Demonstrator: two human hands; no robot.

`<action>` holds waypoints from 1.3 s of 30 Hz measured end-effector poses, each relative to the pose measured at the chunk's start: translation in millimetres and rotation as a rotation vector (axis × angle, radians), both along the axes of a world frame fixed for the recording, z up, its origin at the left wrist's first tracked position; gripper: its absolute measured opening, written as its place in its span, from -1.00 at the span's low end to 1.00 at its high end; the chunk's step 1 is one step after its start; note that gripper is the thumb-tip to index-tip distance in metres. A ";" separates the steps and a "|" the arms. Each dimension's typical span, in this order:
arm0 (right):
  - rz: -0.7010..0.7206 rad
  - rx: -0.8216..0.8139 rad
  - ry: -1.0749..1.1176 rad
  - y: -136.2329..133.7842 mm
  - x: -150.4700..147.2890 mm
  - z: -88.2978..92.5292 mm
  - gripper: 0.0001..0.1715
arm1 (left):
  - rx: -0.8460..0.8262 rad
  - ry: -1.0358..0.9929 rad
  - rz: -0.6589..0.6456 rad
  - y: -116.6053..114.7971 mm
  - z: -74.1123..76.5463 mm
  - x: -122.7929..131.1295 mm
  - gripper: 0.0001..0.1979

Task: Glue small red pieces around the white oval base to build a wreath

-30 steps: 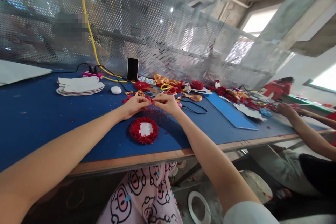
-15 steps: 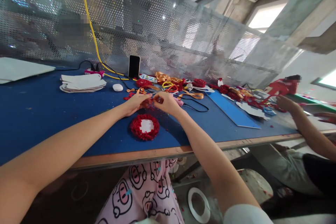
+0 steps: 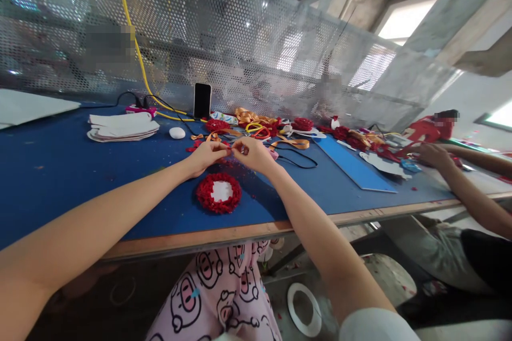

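Note:
My left hand [image 3: 206, 157] and my right hand [image 3: 253, 155] meet above the blue table, fingertips pinched close together. Between them shows a small piece of red ribbon [image 3: 229, 151], mostly hidden by the fingers. Just in front of the hands lies a round red flower [image 3: 203, 200] of ruffled material, with a white centre [image 3: 221, 191]. Beyond the left fingers are loose red pieces [image 3: 193, 147]. A pink tool handle [image 3: 274, 154] with a black cord lies partly behind my right hand.
Orange ribbon [image 3: 294, 143], red rosettes [image 3: 303, 124] and scissors with yellow and red handles [image 3: 260, 130] clutter the back. A phone [image 3: 202, 100] stands upright. White card pieces [image 3: 123, 127] are stacked left; a blue board [image 3: 354, 165] lies right, near a co-worker's hands [image 3: 434, 155].
My hands have drawn together, fingertips now meeting around the red piece. The co-worker's hand at the right has shifted slightly. The view has moved a little.

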State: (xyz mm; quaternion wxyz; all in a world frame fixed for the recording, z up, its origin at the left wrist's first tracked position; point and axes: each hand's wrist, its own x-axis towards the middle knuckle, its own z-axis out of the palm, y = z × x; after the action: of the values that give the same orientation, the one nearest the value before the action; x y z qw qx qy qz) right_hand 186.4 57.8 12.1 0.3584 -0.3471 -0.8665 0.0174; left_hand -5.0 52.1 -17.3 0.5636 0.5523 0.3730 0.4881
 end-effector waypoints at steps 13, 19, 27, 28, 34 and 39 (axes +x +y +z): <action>0.024 -0.086 0.039 -0.7 2.3 1.3 -0.84 | 0.053 0.051 0.035 -4.6 3.1 3.6 -0.62; -0.021 -0.081 0.006 -2.1 2.3 2.4 -0.78 | 0.072 0.056 0.084 -1.9 0.5 4.0 -0.62; 0.016 -0.095 -0.007 0.8 3.8 0.6 -0.82 | 0.115 0.095 0.060 -2.4 0.4 2.9 -0.64; 0.025 -0.100 -0.003 1.1 3.8 0.1 -0.82 | 0.110 0.088 0.060 -3.0 1.0 3.2 -0.64; 0.061 -0.156 0.018 1.6 2.1 0.9 -0.79 | 0.102 0.103 0.078 -2.9 1.6 3.8 -0.72; -0.160 -0.121 -0.009 9.3 20.5 12.0 -0.70 | 0.080 0.097 0.061 -4.0 2.2 3.4 -0.75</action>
State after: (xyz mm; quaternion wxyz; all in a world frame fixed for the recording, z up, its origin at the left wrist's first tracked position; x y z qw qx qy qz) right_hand 206.9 67.1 24.1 0.3330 -0.4361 -0.8351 0.0394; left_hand -1.5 48.1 -15.1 0.5074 0.5857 0.3968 0.4920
